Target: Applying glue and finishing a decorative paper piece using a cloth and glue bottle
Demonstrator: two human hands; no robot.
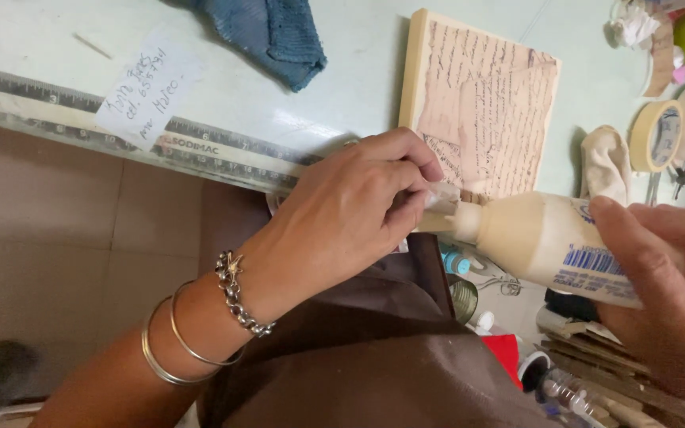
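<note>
A cream plastic glue bottle [537, 238] lies sideways in the air over my lap, nozzle pointing left. My right hand [663, 273] grips its body at the right edge. My left hand [350, 210], with bangles and a chain bracelet at the wrist, pinches the small whitish cap at the nozzle tip [443, 198] between thumb and fingers. Just behind them a wooden board covered with old script-printed paper [481, 103] rests on the pale green table [342, 79].
A long metal ruler [120, 119] runs along the table's near edge with a handwritten white note [148, 85] on it. A blue cloth [267, 32] lies at the back. Masking tape roll [656, 135], a white rag [604, 162] and jars sit right. Bottles and wood scraps crowd below right.
</note>
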